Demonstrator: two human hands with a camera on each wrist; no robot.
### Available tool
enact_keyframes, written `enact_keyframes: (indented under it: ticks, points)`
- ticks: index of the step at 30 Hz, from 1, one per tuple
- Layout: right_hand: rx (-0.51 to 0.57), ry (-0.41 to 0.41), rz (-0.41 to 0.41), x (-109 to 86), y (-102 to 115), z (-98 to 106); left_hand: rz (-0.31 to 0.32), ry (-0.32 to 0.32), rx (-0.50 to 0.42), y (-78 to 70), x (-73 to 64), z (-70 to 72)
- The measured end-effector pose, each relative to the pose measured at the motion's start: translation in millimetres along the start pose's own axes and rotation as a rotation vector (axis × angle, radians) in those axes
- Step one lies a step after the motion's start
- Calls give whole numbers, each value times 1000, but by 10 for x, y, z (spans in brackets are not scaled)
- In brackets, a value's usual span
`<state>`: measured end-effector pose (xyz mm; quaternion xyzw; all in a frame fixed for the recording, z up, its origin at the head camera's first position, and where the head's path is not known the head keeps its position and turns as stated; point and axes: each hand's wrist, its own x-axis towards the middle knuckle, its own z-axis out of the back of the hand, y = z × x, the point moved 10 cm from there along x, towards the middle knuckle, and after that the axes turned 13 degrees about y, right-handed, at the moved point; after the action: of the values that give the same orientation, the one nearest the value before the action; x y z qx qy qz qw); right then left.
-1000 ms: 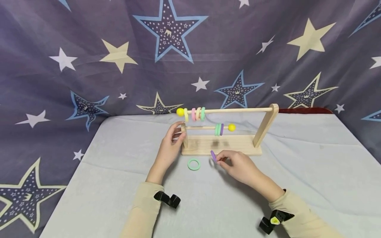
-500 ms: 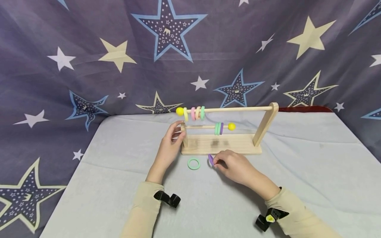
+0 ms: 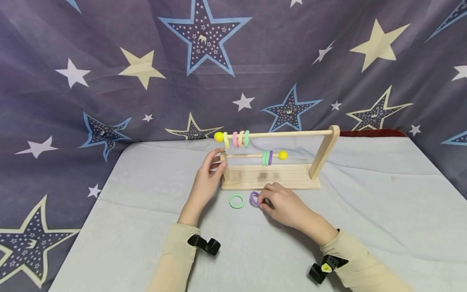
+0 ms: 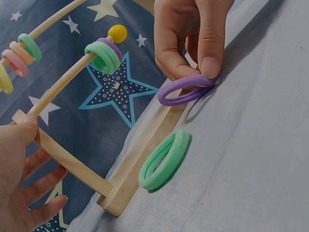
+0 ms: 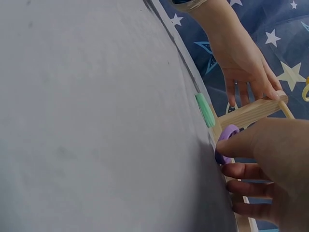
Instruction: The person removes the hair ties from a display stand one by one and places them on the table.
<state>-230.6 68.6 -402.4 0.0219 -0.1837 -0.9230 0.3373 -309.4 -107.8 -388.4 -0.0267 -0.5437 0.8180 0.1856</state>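
In the head view, the left hand (image 3: 203, 184) gripped the left post (image 3: 226, 173) of the wooden stand (image 3: 270, 178); a loose hold there could have let it shift if bumped. The right hand (image 3: 286, 205) pinched the purple hair tie (image 3: 251, 199) just near of the stand; a careless leftward move might have nudged the green hair tie (image 3: 231, 201) lying on the surface (image 3: 120, 235).

In the left wrist view, only the purple hair tie's rim was pinched, so it might have twisted or slipped.

In the right wrist view, the thumb partly covered it, making misplacement likelier.
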Motion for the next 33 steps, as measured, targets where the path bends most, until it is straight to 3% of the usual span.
enact_keyframes:
  ticks: [10, 20, 33]
  points:
    - [14, -8, -4, 7, -7, -10, 4, -3, 7, -2, 0, -2]
    - [160, 38, -86, -15, -148, 58, 4, -3, 4, -9, 3, -1]
    - [270, -159, -127, -93, -402, 298, 6, -3, 7, 0, 0, 0]
